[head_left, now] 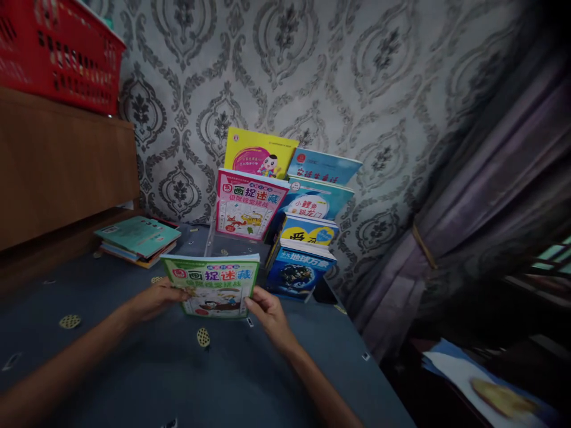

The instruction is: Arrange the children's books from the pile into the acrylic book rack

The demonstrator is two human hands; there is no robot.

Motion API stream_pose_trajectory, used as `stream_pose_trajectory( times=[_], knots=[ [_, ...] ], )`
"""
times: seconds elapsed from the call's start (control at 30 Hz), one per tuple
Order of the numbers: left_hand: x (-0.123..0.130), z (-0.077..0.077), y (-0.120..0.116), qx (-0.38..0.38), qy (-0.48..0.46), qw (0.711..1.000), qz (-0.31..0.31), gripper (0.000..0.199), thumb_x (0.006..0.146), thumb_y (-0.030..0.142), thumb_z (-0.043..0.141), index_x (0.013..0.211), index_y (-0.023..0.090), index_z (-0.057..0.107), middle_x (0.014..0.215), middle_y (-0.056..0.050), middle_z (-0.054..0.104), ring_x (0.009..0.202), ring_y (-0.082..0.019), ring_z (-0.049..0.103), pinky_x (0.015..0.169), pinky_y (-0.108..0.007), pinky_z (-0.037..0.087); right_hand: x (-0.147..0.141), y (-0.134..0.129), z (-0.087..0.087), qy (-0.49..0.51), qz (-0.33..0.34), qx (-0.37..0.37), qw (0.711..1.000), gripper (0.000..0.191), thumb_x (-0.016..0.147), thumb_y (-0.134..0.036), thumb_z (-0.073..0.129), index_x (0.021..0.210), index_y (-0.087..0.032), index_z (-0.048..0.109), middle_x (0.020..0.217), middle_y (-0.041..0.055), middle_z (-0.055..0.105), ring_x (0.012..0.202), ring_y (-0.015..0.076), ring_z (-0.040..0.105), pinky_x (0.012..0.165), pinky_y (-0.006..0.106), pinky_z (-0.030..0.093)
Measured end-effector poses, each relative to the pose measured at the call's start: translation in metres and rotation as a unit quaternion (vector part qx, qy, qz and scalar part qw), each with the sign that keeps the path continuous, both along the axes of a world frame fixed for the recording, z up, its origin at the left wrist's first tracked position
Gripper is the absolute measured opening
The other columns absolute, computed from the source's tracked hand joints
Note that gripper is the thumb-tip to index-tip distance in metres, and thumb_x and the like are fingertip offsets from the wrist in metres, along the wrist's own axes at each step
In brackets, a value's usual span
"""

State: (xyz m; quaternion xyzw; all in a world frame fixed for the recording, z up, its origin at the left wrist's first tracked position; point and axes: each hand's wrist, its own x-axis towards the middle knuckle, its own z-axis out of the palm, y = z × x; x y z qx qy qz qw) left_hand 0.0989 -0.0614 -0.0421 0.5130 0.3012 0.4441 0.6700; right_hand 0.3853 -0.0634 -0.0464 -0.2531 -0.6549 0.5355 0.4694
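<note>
A green-bordered picture book (214, 288) is held upright, cover toward me, just above the table. My left hand (160, 297) grips its left edge, and my right hand (266, 309) pinches its lower right edge. Right behind it, a pink picture book (250, 208) leans in a clear stand (209, 239), with a yellow book (259, 151) showing behind that. To the right stands a stepped row of books: a blue earth-cover book (297, 273) in front, then a yellow-and-blue book (307, 230), a teal book (316, 199) and a light blue book (323, 165) at the back.
A flat stack of books topped by a teal one (140, 236) lies at the left, beside a wooden cabinet (66, 166) bearing a red basket (62, 59). Patterned wallpaper backs the dark cloth-covered table (214, 386). A tied curtain (423, 249) hangs at right.
</note>
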Motion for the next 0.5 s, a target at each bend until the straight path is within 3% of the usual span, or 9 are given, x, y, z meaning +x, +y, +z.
stream_pose_trajectory(
  times=[0.27,0.4,0.5],
  knots=[
    [0.010,-0.020,0.007,-0.030,-0.100,0.994,0.025,0.025,0.073,0.022,0.076,0.098,0.018,0.077,0.109,-0.011,0.079,0.112,-0.034,0.070,0.106,-0.051,0.049,0.002,-0.001,-0.017,0.006,-0.076,0.008,0.997,0.034,0.088,-0.054,0.070,0.105,-0.025,0.076,0.107,0.0056,0.077,0.099,0.0257,0.070,0.092,0.037,0.053],
    [0.012,-0.020,0.011,-0.034,-0.153,0.987,0.040,0.029,0.072,0.018,0.073,0.101,0.018,0.076,0.109,-0.010,0.078,0.114,-0.033,0.069,0.107,-0.049,0.049,0.005,0.004,-0.018,-0.028,-0.112,0.017,0.993,0.037,0.087,-0.055,0.070,0.105,-0.024,0.077,0.104,0.0058,0.077,0.096,0.0263,0.069,0.090,0.037,0.053],
    [0.016,-0.015,0.014,-0.035,-0.151,0.986,0.052,0.031,0.069,0.014,0.073,0.100,0.018,0.075,0.107,-0.009,0.079,0.112,-0.032,0.069,0.105,-0.047,0.050,0.005,0.009,-0.015,-0.039,-0.099,0.026,0.994,0.035,0.088,-0.054,0.068,0.106,-0.025,0.076,0.102,0.0051,0.076,0.094,0.0255,0.069,0.087,0.036,0.053]
  ],
)
